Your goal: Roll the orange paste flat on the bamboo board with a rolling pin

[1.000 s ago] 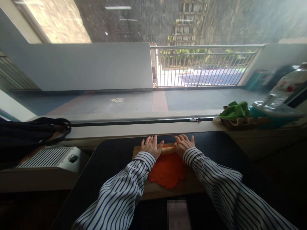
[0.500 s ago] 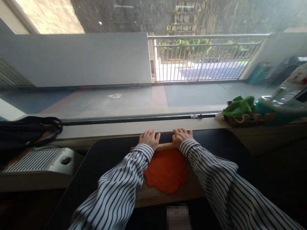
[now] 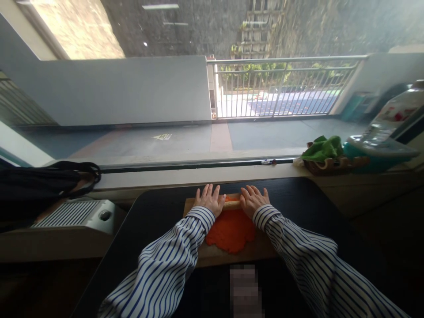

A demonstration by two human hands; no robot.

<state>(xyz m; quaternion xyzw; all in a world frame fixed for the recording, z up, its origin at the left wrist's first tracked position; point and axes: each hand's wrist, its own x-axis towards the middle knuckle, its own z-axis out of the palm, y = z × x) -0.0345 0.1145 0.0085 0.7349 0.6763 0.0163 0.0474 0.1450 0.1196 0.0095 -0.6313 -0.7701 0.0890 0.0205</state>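
Note:
A flat sheet of orange dough (image 3: 231, 232) with an uneven edge lies on a wooden board (image 3: 218, 259). Across its far part rests a light wooden rolling pin (image 3: 232, 205), and a strip of dough shows beyond it. My left hand (image 3: 209, 201) presses palm down on the pin's left part, fingers stretched and spread. On the right part, my right hand (image 3: 254, 201) lies the same way, fingers apart. Both hands cover the pin's ends, so only its middle is visible.
The board sits on a black table (image 3: 159, 207) against a window sill (image 3: 185, 177). A green cloth (image 3: 323, 149) in a basket, a teal container (image 3: 380, 152) and a plastic bottle (image 3: 394, 112) stand right. At left are a black bag (image 3: 36, 190) and a white slotted appliance (image 3: 79, 214).
Both hands and the rolling pin have come back toward me over the dough, so some orange now shows beyond the pin. My view has shifted slightly too.

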